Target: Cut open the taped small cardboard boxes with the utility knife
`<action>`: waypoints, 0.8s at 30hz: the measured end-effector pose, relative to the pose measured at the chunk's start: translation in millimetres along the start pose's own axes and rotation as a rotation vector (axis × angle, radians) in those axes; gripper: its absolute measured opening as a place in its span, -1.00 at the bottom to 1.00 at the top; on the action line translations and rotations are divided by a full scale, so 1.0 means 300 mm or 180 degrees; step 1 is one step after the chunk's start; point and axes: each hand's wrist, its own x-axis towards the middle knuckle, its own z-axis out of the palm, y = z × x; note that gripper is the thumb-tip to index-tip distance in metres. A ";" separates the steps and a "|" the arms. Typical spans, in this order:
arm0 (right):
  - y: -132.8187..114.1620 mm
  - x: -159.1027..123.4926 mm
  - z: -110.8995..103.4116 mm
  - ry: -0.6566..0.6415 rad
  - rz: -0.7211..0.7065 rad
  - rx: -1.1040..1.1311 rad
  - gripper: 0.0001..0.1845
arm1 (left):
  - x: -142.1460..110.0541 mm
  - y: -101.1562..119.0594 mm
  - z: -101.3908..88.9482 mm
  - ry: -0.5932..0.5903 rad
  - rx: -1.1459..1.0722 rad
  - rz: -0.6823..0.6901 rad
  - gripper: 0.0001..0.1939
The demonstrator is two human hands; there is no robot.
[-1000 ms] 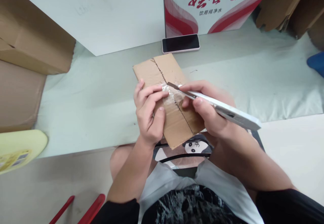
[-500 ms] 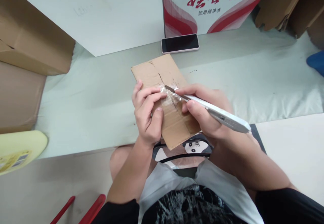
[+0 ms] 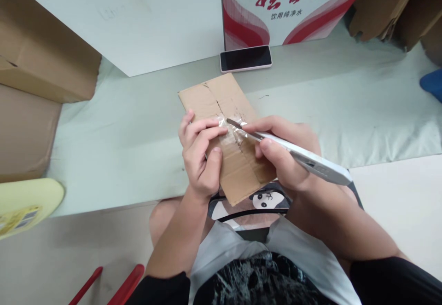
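Observation:
A small flat cardboard box (image 3: 238,171) lies at a slant over the table's near edge, its middle seam facing up. Clear tape (image 3: 228,135) crosses the seam, wrinkled and partly lifted. My left hand (image 3: 202,153) grips the box along its left side, with fingertips on the tape. In my right hand (image 3: 290,151) is a white-handled utility knife (image 3: 321,166), its blade extended. The blade tip meets the tape near the seam. Whether the tip has gone through cannot be seen. My right fingers hide part of the box's right side.
Behind the box a phone (image 3: 246,59) lies against a white and red printed carton (image 3: 307,20). Large brown cartons (image 3: 69,43) stand at the left, near a yellow bottle (image 3: 31,204). More cardboard (image 3: 383,6) and a blue object (image 3: 431,85) are at the right.
The knife has shifted slightly left and down, then a little back to the right, its blade staying by the tape. The box has tilted slightly; my left hand keeps its hold.

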 end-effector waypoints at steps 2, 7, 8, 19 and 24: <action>0.005 -0.003 0.001 0.0023 -0.0064 -0.0011 -0.75 | -0.001 0.000 -0.001 -0.0006 -0.0020 -0.0008 -0.71; 0.012 -0.017 -0.001 0.0109 -0.0149 0.0123 -0.77 | -0.002 -0.001 0.001 0.0015 -0.0139 0.0001 -0.71; 0.013 -0.020 -0.003 0.0114 -0.0157 0.0164 -0.77 | -0.002 -0.002 0.001 0.0019 -0.0152 0.0002 -0.71; 0.023 -0.023 -0.005 0.0083 -0.0231 0.0229 -0.83 | -0.002 -0.003 0.001 0.0006 -0.0116 -0.0056 -0.69; -0.010 -0.028 0.000 0.0196 -0.0167 0.0244 -0.90 | -0.004 -0.002 0.002 0.0039 -0.0132 -0.0058 -0.70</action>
